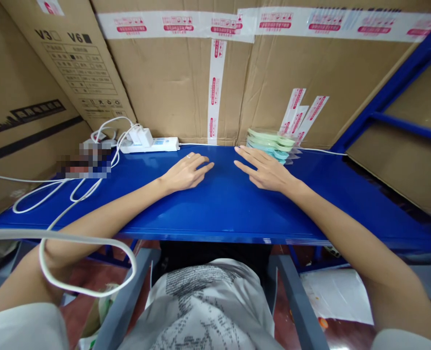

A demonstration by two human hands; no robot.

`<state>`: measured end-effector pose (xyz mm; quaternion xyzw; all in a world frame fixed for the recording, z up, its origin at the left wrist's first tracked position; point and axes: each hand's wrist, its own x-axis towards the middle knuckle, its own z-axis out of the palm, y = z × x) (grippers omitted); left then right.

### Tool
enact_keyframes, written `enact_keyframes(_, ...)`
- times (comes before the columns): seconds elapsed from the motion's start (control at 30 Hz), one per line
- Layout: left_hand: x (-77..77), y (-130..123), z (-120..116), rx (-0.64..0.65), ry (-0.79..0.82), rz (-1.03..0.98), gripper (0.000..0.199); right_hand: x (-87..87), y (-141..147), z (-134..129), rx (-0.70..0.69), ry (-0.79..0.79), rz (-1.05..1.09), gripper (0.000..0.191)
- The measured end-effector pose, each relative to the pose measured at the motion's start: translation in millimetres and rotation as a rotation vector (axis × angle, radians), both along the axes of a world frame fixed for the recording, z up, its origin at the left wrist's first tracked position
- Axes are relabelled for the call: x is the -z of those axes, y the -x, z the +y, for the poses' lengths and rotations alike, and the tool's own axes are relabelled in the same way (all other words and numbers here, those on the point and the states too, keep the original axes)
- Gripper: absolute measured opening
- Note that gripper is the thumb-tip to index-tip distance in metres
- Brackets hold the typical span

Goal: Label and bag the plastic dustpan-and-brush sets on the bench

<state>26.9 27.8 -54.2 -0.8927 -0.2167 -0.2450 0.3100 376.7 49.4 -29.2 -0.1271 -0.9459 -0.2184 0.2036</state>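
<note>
My left hand (187,172) is palm down over the blue table (200,214), fingers loosely bent and a ring on one of them; nothing shows in it. My right hand (268,168) is also palm down, its fingers stretched out and spread, holding nothing. Just behind the right hand is a stack of pale green and light blue wavy-edged pieces (269,138) with clear plastic around them. The right hand partly covers this stack, and I cannot tell whether they touch. A gap of bare tabletop separates the two hands.
A white power strip (167,144) with plugged-in chargers (141,137) lies at the back left. White cables (87,194) loop over the left side and past my left arm. Cardboard walls (175,82) enclose the table; a blue metal frame (393,78) stands right.
</note>
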Motion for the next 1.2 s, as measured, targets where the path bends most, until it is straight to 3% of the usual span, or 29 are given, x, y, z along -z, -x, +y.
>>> enact_keyframes(0.13,-5.6,-2.1,-1.8,0.050,-0.041,0.038,0.024,-0.1,-0.2,-0.7,0.009,-0.015,-0.013,0.106)
enact_keyframes(0.33,-1.5,1.8,3.5,0.094,-0.037,0.026,0.023,0.0,-0.3,-1.4,0.023,-0.025,-0.019,0.100)
enact_keyframes(0.5,-5.4,2.7,-10.3,0.191,-0.083,-0.004,0.022,0.4,0.1,-1.3,0.016,-0.023,-0.019,0.100)
enact_keyframes(0.7,-15.6,-9.9,-29.6,0.421,-0.060,-0.034,0.055,0.2,1.3,-1.0,-0.003,-0.047,-0.017,0.098)
enact_keyframes(0.8,-16.7,-13.3,-31.2,0.456,-0.081,-0.030,0.068,0.0,0.5,0.1,-0.025,-0.064,-0.008,0.093)
enact_keyframes(0.93,-17.4,-11.6,-29.7,0.451,-0.135,0.002,0.065,-0.1,1.5,-1.6,-0.025,-0.039,0.021,0.083)
enact_keyframes(1.1,-15.3,-12.8,-28.6,0.487,0.043,-0.011,0.053,0.9,25.4,-22.2,-0.085,0.047,0.284,0.058)
enact_keyframes(1.2,-10.9,-24.3,-33.3,0.540,0.187,-0.164,0.040,0.8,44.6,-39.3,-0.186,0.170,0.439,0.041)
